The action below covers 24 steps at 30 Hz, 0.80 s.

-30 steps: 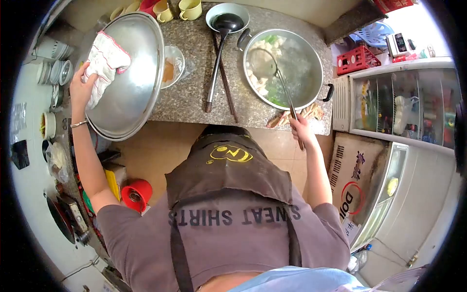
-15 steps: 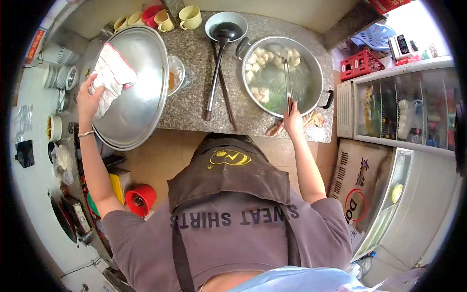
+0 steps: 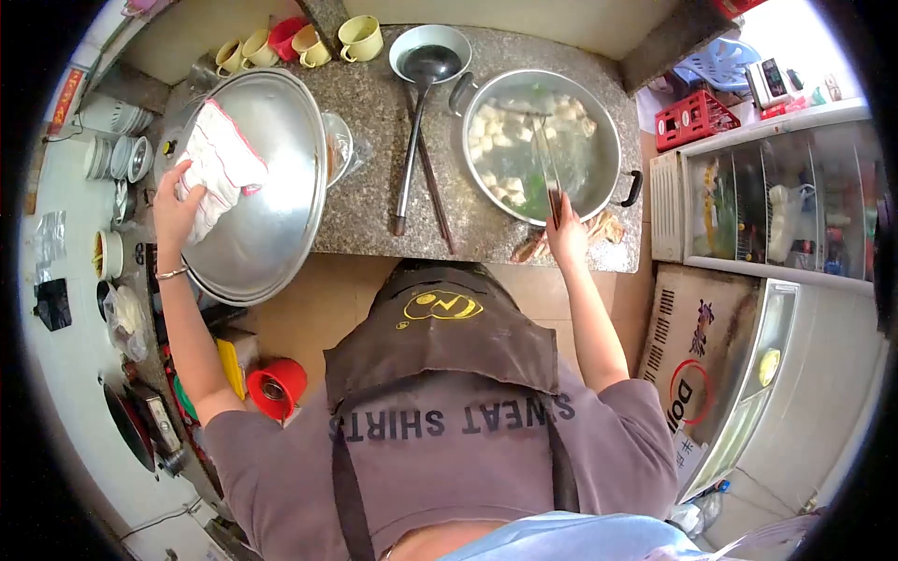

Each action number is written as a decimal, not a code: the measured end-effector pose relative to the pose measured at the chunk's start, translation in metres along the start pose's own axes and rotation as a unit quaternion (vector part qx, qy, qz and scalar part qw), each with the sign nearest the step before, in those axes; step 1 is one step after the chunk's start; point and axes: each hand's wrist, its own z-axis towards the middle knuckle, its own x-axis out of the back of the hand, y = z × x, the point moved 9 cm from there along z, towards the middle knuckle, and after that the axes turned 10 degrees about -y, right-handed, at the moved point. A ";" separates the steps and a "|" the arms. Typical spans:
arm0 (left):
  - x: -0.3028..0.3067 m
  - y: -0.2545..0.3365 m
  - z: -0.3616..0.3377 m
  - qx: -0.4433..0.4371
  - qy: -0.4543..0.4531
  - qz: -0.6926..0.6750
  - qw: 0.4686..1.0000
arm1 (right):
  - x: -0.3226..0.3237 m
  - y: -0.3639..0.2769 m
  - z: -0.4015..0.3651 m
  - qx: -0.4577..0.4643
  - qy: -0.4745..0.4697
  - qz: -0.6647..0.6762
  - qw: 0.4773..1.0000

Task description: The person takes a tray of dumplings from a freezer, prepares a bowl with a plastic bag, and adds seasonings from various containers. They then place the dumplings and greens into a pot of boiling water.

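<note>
My left hand (image 3: 178, 208) is closed on a white cloth (image 3: 223, 161) with red edging, at the left side of a big round metal lid (image 3: 271, 187). The lid leans over the counter's left end. My right hand (image 3: 567, 230) grips the dark handle of a long metal utensil (image 3: 545, 154). Its head dips into the broth, so its exact shape cannot be made out. The large two-handled pot (image 3: 613, 173) holds cloudy liquid, pale dumpling-like pieces (image 3: 491, 126) and some green bits.
A black ladle (image 3: 412, 159) rests in a pale bowl (image 3: 454, 39), beside long chopsticks (image 3: 437, 192). Several mugs (image 3: 360, 39) line the back. A crumpled brown cloth (image 3: 603, 230) lies by the pot. A glass-door fridge (image 3: 776, 206) stands right; a red bucket (image 3: 277, 387) is below left.
The utensil has shifted slightly left in the pot, and the pale pieces have spread out. The lid and cloth have moved slightly down in view, with my left hand still on the cloth.
</note>
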 end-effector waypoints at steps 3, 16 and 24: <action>0.003 0.001 -0.008 0.012 -0.013 0.009 1.000 | 0.015 0.018 -0.049 -0.042 -0.066 0.020 0.997; 0.005 0.022 -0.023 -0.020 -0.020 0.066 0.997 | -0.027 -0.012 -0.098 -0.180 -0.180 0.573 0.779; 0.004 0.094 -0.018 -0.107 -0.042 -0.001 0.993 | -0.002 -0.078 -0.024 0.047 0.012 0.406 0.912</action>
